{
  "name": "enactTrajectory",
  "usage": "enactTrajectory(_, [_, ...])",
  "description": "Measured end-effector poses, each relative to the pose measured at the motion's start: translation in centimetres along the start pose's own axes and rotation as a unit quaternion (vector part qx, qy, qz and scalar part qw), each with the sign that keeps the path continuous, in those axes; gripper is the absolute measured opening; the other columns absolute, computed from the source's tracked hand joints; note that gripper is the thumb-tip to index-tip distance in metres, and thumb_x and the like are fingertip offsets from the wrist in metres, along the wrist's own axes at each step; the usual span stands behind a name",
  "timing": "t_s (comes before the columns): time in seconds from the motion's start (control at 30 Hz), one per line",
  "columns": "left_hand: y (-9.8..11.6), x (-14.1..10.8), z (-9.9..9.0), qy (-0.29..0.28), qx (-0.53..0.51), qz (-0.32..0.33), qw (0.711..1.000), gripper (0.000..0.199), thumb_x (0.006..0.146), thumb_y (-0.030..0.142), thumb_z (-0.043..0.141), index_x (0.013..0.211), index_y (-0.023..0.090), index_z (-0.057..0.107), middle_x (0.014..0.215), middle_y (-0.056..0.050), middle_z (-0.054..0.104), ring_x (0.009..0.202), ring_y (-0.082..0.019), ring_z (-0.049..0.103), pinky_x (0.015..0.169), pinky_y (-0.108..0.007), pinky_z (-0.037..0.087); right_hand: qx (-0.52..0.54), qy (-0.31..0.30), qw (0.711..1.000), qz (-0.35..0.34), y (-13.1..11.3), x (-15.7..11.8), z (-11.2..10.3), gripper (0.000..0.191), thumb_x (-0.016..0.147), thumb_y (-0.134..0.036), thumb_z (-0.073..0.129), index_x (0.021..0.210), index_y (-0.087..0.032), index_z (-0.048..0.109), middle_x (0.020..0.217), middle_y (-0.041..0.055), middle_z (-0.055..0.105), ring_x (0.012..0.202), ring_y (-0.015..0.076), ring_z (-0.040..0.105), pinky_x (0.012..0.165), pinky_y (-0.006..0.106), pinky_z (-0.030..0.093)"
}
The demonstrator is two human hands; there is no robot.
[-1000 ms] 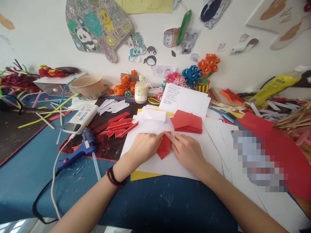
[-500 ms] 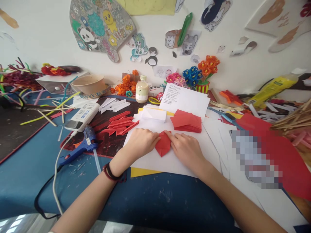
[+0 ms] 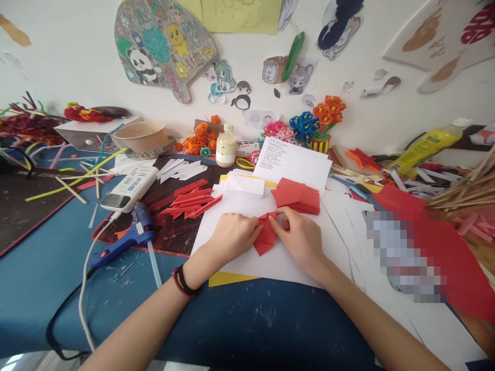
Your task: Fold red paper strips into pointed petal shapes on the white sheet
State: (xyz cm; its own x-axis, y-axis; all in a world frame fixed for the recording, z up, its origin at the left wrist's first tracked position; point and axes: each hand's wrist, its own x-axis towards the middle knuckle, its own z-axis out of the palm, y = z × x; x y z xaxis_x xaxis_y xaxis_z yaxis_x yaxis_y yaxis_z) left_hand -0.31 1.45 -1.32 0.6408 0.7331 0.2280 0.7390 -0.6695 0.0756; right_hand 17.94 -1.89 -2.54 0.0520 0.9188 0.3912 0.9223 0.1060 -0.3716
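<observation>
"Red folded paper [image 3: 265, 240], where?"

"Over the white sheet [image 3: 282, 270], toward the surface's [image 3: 270, 319] front edge."

"And the fingers?"

"Nearly closed: left hand [image 3: 234, 234] pinches its left side, right hand [image 3: 301, 234] its upper right, near the red paper stack [image 3: 299, 196]."

The right hand [image 3: 300, 236] has curled, its fingers now pinching the red paper [image 3: 265, 240] near its top.
</observation>
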Motion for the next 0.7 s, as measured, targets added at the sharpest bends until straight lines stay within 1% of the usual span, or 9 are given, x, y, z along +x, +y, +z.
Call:
enactTrajectory(0.07, [0.27, 0.05, 0.14, 0.008, 0.011, -0.008, 1.000, 0.033, 0.094, 0.036, 0.043, 0.074, 0.016, 0.061, 0.059, -0.005, 0.064, 0.052, -0.017, 0.060, 0.047, -0.024, 0.027, 0.024, 0.001, 1.000, -0.009, 0.28, 0.15, 0.19, 0.027, 0.091, -0.044, 0.050, 0.090, -0.021, 0.064, 0.067, -0.0016, 0.062, 0.058, 0.0125, 0.056, 0.053, 0.025, 0.034])
enactTrajectory(0.2, [0.43, 0.15, 0.18, 0.031, 0.011, -0.029, 0.999, 0.027, 0.094, 0.039, 0.046, 0.095, 0.016, 0.060, 0.062, -0.004, 0.066, 0.052, -0.016, 0.060, 0.045, -0.022, 0.025, 0.075, 0.009, 0.996, -0.044, 0.72, 0.19, 0.35, 0.026, 0.094, -0.035, 0.047, 0.091, -0.019, 0.067, 0.077, 0.0024, 0.065, 0.067, 0.0146, 0.059, 0.061, 0.026, 0.041])
enactTrajectory(0.27, [0.44, 0.15, 0.10, 0.030, 0.007, -0.021, 0.999, 0.024, 0.094, 0.037, 0.046, 0.099, 0.018, 0.060, 0.064, -0.003, 0.066, 0.053, -0.015, 0.060, 0.045, -0.022, 0.024, 0.077, 0.015, 0.995, -0.062, 0.78, 0.05, 0.37, 0.027, 0.095, -0.031, 0.045, 0.091, -0.018, 0.068, 0.079, 0.0036, 0.065, 0.069, 0.0151, 0.059, 0.063, 0.027, 0.043])
enactTrajectory(0.4, [0.47, -0.01, 0.03, 0.021, 0.016, 0.013, 1.000, 0.022, 0.096, 0.030, 0.042, 0.096, 0.021, 0.062, 0.064, -0.002, 0.063, 0.054, -0.013, 0.058, 0.046, -0.024, 0.022, 0.041, 0.023, 0.994, -0.096, 0.67, -0.44, 0.38, 0.028, 0.097, -0.025, 0.043, 0.094, -0.017, 0.069, 0.080, 0.0050, 0.064, 0.072, 0.0158, 0.059, 0.067, 0.027, 0.043])
enactTrajectory(0.5, [0.54, -0.09, 0.13, 0.015, 0.018, 0.013, 1.000, 0.025, 0.097, 0.030, 0.039, 0.096, 0.021, 0.063, 0.065, -0.002, 0.062, 0.054, -0.014, 0.056, 0.046, -0.024, 0.022, 0.023, 0.024, 0.992, -0.124, 0.51, -0.66, 0.31, 0.028, 0.097, -0.023, 0.042, 0.098, -0.016, 0.068, 0.083, 0.0065, 0.065, 0.078, 0.0174, 0.060, 0.070, 0.029, 0.044])
enactTrajectory(0.7, [0.76, 0.31, 0.43, 0.005, -0.007, 0.001, 1.000, 0.029, 0.097, 0.034, 0.040, 0.085, 0.018, 0.061, 0.066, -0.002, 0.063, 0.056, -0.015, 0.058, 0.047, -0.025, 0.024, 0.012, 0.012, 0.988, -0.151, 0.33, 0.08, 0.21, 0.032, 0.098, -0.020, 0.038, 0.089, -0.013, 0.068, 0.083, 0.0084, 0.063, 0.079, 0.0180, 0.057, 0.070, 0.030, 0.044])
